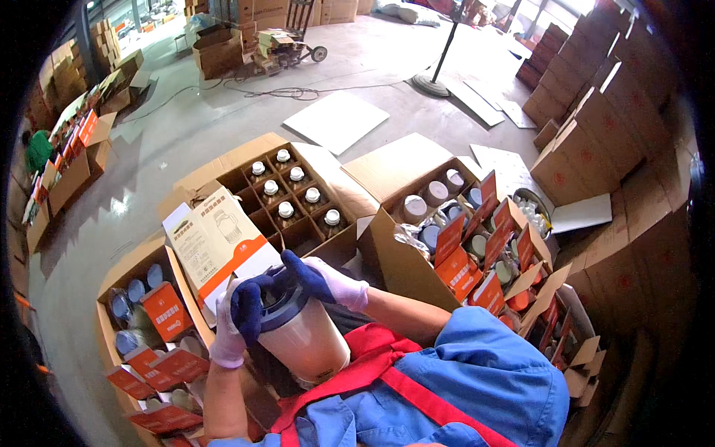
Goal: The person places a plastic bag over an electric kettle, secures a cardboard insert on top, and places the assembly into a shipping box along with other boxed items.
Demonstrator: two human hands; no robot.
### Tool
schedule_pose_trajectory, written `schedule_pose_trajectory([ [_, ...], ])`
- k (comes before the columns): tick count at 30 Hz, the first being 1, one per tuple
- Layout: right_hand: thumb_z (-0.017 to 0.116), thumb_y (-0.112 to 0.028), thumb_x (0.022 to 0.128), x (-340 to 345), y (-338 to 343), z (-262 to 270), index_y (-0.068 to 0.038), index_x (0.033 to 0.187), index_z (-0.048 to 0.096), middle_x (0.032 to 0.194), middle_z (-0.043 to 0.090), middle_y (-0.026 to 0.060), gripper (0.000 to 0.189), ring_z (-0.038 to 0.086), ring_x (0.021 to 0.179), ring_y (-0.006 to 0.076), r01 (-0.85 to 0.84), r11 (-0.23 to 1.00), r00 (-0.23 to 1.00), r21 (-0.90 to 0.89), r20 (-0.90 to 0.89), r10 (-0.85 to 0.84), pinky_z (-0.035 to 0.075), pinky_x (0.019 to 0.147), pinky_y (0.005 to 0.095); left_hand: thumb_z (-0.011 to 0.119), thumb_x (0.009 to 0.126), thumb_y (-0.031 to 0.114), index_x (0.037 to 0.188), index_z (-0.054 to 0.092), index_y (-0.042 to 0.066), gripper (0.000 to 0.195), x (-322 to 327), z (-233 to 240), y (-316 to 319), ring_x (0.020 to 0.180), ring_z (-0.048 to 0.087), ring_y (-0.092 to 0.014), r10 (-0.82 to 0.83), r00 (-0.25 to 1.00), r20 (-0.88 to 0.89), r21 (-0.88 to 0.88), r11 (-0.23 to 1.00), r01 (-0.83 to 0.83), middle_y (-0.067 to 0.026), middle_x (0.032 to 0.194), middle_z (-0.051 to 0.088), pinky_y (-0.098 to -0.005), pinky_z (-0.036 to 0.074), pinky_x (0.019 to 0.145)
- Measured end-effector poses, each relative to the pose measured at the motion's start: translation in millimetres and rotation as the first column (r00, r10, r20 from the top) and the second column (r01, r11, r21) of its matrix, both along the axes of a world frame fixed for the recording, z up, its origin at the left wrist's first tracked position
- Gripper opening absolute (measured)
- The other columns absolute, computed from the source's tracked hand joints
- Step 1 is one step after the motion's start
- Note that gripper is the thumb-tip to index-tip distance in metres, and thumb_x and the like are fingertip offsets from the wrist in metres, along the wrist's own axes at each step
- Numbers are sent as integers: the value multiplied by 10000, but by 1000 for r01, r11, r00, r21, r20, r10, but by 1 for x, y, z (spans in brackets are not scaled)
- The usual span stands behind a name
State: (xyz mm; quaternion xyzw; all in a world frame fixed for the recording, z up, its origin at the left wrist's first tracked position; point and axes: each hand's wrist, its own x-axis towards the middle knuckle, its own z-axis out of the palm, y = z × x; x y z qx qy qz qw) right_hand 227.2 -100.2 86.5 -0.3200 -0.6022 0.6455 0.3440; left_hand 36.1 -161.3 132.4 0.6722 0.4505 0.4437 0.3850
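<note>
Both hands wear white gloves with dark blue palms. A large pale jug [304, 341] with a dark blue lid leans against my front, its lid towards the hands. On the lid's left side my left hand [240, 318] grips the dark blue rim or handle. My right hand [321, 282] is closed over the lid's upper right edge. Just beyond the hands, a flattened printed product box [220, 243] with a jug drawing lies across the cartons. Behind it stands a divided cardboard carton [347, 226] holding several bottles with white caps [286, 209]. The jug's far side is hidden.
Open cartons of lidded jugs and orange-white boxes stand at left [103, 313] and right [391, 262]. Stacked cartons [586, 151] line the right side. White sheets [336, 120], a cable, a hand truck [296, 33] and a round-based stand [431, 85] are on the floor. A person in green [39, 150] is far left.
</note>
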Motion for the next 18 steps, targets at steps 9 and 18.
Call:
schedule_pose_trajectory([
  [9, 385, -520, 955, 10, 14, -2, 5, 989, 677, 886, 663, 40, 601, 590, 835, 81, -110, 869, 938, -483, -339, -71, 481, 806, 271, 589, 844, 116, 1052, 565, -7, 242, 52, 16, 8, 863, 658, -315, 9, 977, -212, 267, 962, 49, -233, 946, 639, -381, 516, 768],
  [18, 463, -331, 965, 18, 33, -20, -55, 1198, 524, 1062, 603, 29, 366, 568, 971, 125, -96, 941, 849, -323, -521, -93, 437, 919, 292, 596, 824, 173, 1236, 498, 3, 456, 67, 53, 14, 1106, 526, -323, 83, 871, -484, 443, 881, 162, -197, 1178, 547, -365, 418, 946],
])
